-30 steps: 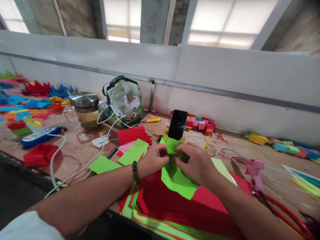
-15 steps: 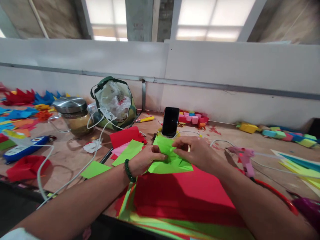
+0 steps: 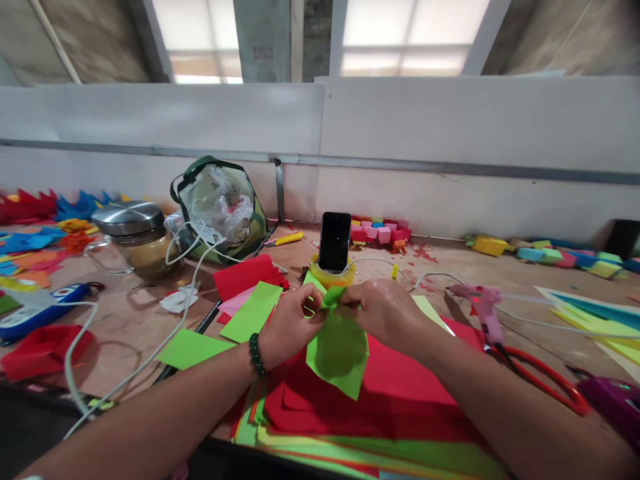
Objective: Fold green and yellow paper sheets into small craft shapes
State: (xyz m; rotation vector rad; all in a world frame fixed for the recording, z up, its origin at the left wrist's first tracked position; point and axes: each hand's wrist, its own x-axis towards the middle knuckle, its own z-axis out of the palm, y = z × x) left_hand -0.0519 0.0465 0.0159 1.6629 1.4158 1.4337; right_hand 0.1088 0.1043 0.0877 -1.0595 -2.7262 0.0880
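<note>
A sheet of bright green paper (image 3: 338,353) hangs from between my hands, bunched and folded at its upper edge. My left hand (image 3: 298,312), with a dark green bead bracelet (image 3: 257,355) at the wrist, pinches the paper's gathered top from the left. From the right, my right hand (image 3: 376,308) grips the same gathered part with thumb and fingers. Beneath lies a stack of red paper sheets (image 3: 400,393), with green and yellow sheets under it. Flat green paper pieces (image 3: 195,348) lie left of my hands.
A phone (image 3: 335,240) stands upright behind my hands. To the right are a pink glue gun (image 3: 483,308) and red-handled scissors (image 3: 550,377). On the left are a lidded glass jug (image 3: 143,250), a camouflage bag (image 3: 257,230), a yellow cutter (image 3: 287,238) and a white cable (image 3: 193,293).
The green paper was spread flat above the red stack; now its top is gathered between my fingers and it hangs down toward me. My hands have drawn closer together.
</note>
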